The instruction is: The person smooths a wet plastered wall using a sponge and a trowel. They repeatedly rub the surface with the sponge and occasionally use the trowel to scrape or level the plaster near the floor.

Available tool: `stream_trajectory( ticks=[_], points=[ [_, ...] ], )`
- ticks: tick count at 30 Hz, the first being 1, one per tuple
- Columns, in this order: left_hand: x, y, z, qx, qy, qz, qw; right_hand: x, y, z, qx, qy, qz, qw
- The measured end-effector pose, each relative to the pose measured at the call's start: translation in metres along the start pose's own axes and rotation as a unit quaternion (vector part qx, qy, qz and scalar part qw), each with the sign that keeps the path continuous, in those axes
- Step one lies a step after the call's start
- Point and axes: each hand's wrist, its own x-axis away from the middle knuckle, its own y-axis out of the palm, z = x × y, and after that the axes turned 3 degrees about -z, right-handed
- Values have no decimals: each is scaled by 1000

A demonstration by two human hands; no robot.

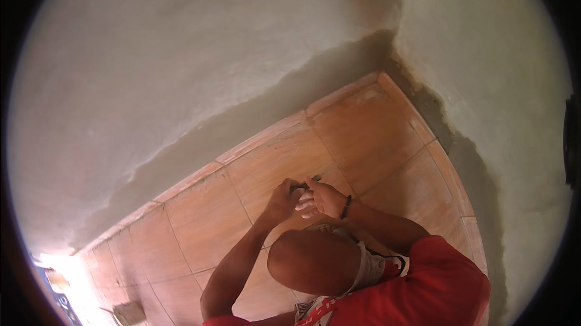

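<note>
Close together over the orange-brown tiles, my two hands meet in front of a bent knee [311, 262]. My left hand [283, 202] is closed around a narrow dark thing [298, 187], whose kind I cannot make out. Its greenish far end shows beyond the thumb of my right hand [325, 199]. That thumb overlaps the thing, while the pale fingers are loosely apart beside my left hand. A dark beaded bracelet [345, 206] circles my right wrist. Red sleeves [423, 280] cover my upper arms.
Large tiles [203, 220] cover the floor, with narrow skirting tiles [260, 141] along both walls. Above them runs a darker grey band [284, 96] of rough plaster, meeting in a corner. Bright light and a small block-like object [129, 314] are at the lower left.
</note>
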Motion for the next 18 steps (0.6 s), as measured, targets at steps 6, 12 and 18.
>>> stream_trajectory(
  ticks=[6, 12, 18],
  points=[
    [-51, 40, 27, -108, 16, -144, 983, -2, -68, -18, -139, -91, 90, 982],
    [-30, -63, 125, -181, 77, -8, 980, 92, -209, -73, 268, -94, 313, 906],
    [5, -265, 226, -431, 236, 510, 706, 167, -242, -205, 711, -43, 431, 554]
  ],
)
